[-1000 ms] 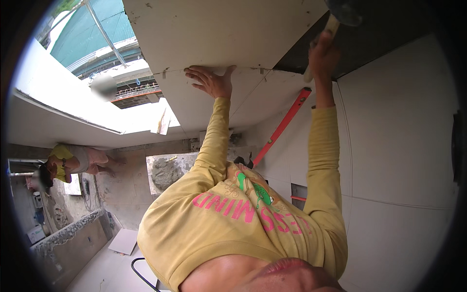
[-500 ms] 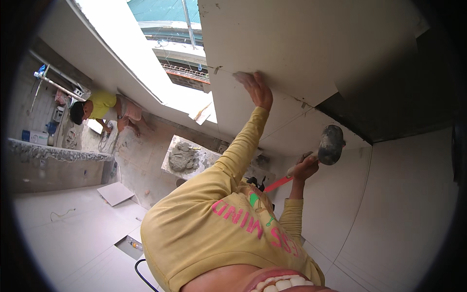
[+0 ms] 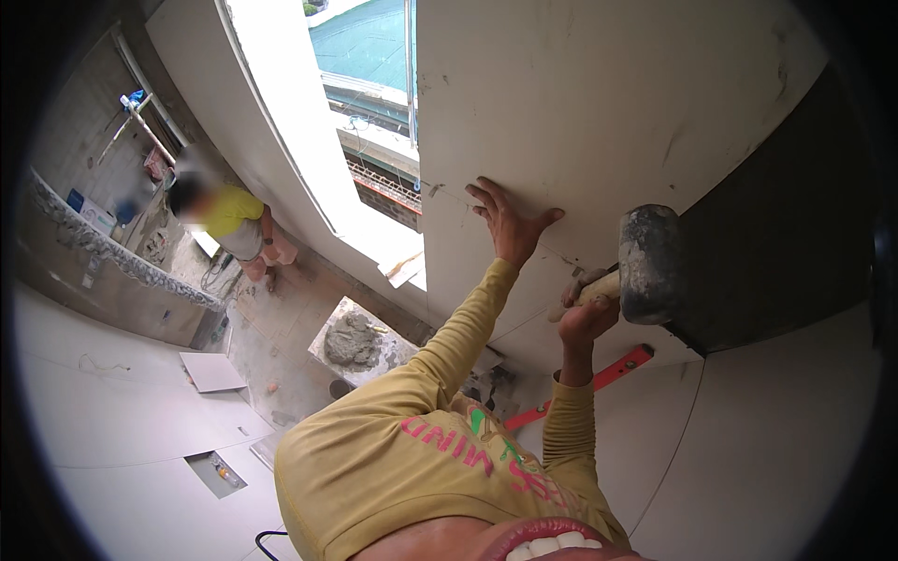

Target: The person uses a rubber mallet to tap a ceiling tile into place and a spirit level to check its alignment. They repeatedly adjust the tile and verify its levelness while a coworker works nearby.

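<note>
My left hand [image 3: 512, 229] is open, its fingers spread against a large pale wall tile [image 3: 599, 103] near a joint. A small clip [image 3: 434, 191] sits in that joint, left of the fingertips. My right hand [image 3: 591, 320] is closed round the light handle of a rubber mallet [image 3: 649, 265]. The mallet's black, dust-marked head is up in front of the tile's lower edge, beside a dark uncovered stretch of wall [image 3: 786, 215]. Behind my right forearm, a red spirit level [image 3: 622, 367] slants along the pale surface; the forearm hides part of it.
Grey mortar [image 3: 352, 340] lies on a pale board [image 3: 327, 360] to the left. A window opening [image 3: 374, 122] is beside the tile. Farther left, a co-worker in a yellow top [image 3: 234, 220] stands near the wall. A loose square tile [image 3: 212, 372] and a recessed niche [image 3: 217, 475] are at lower left.
My left hand has shifted down the tile and spread its fingers. The mallet has come nearer, with its head raised. More of the red level shows now. The co-worker has straightened from bending.
</note>
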`<state>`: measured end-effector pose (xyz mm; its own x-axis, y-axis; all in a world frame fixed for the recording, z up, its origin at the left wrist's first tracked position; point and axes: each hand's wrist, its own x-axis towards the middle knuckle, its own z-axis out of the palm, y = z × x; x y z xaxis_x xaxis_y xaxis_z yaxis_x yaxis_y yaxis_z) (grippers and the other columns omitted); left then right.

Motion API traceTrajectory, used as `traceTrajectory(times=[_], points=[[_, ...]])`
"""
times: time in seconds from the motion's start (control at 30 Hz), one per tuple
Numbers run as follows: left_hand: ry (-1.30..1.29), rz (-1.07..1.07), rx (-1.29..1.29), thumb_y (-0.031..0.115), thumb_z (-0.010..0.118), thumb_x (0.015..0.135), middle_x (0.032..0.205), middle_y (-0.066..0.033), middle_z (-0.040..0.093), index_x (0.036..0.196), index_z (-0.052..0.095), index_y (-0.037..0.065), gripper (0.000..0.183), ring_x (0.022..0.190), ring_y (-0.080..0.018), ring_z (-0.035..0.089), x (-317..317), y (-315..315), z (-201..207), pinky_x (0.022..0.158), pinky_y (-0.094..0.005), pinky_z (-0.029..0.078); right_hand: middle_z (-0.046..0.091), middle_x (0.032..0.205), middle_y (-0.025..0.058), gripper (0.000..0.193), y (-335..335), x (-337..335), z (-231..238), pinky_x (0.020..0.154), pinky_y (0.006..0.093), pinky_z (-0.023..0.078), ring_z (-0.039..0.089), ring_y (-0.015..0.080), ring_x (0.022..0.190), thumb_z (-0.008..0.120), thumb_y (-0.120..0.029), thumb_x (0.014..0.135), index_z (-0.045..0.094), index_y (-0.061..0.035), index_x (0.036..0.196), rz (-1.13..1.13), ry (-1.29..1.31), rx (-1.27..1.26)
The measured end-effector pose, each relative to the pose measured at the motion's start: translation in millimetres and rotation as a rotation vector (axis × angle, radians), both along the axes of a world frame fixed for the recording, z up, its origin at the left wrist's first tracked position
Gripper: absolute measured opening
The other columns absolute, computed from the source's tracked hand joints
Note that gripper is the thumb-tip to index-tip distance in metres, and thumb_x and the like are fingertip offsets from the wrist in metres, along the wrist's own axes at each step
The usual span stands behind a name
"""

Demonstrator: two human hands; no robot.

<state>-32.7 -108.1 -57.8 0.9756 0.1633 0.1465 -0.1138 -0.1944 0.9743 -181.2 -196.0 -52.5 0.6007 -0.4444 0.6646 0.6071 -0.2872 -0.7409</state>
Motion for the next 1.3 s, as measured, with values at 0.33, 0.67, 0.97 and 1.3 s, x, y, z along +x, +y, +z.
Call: traceTrajectory(times=[0.33, 0.67, 0.97, 1.3], points=[[-0.024, 0.046, -0.04, 0.052, 0.096, 0.053, 0.16, -0.0356, -0.017, 0.155, -0.012, -0.004, 0.159, 0.142, -0.066, -0.007, 10.3, -5.6, -3.4, 0.119, -0.0656, 0.014, 0.043, 0.065, 0.0015, 0.06, -2.8, 56.5, 97.5, 0.042, 0.0258, 0.035, 0.04, 0.0093, 0.046, 0.037, -0.066, 0.101, 0.043, -0.0086, 0.088, 0.073, 0.014, -0.146], [-0.031, 0.054, -0.068, 0.048, 0.098, 0.053, 0.159, -0.0364, -0.017, 0.156, -0.011, -0.002, 0.158, 0.139, -0.07, -0.009, 1.1, 5.4, 4.7, 0.113, -0.0723, 0.017, 0.044, 0.064, 0.0024, 0.054, 16.9, 88.2, 111.6, 0.043, 0.0309, 0.033, 0.043, 0.0151, 0.048, 0.042, -0.056, 0.103, 0.042, -0.0057, 0.082, -0.014, 0.029, -0.518], [0.02, 0.015, -0.108, 0.047, 0.097, 0.054, 0.16, -0.0358, -0.015, 0.157, -0.008, -0.002, 0.155, 0.139, -0.0711, -0.006, -3.7, 16.1, 9.4, 0.111, -0.0736, 0.021, 0.043, 0.064, 0.0034, 0.053, 39.4, 94.2, 130.4, 0.04, 0.0254, 0.033, 0.043, 0.0127, 0.045, 0.037, -0.051, 0.107, 0.044, -0.0056, 0.079, 0.109, 0.211, -0.392], [0.082, -0.011, -0.065, 0.049, 0.096, 0.057, 0.161, -0.0332, -0.016, 0.157, -0.011, 0.001, 0.154, 0.141, -0.0694, -0.005, -0.4, 23.3, 17.7, 0.111, -0.0735, 0.021, 0.038, 0.062, -0.0018, 0.049, 28.8, 94.0, 177.3, 0.04, 0.0253, 0.031, 0.038, 0.0085, 0.046, 0.036, -0.049, 0.108, 0.039, -0.0088, 0.08, 0.038, 0.351, -0.23]])
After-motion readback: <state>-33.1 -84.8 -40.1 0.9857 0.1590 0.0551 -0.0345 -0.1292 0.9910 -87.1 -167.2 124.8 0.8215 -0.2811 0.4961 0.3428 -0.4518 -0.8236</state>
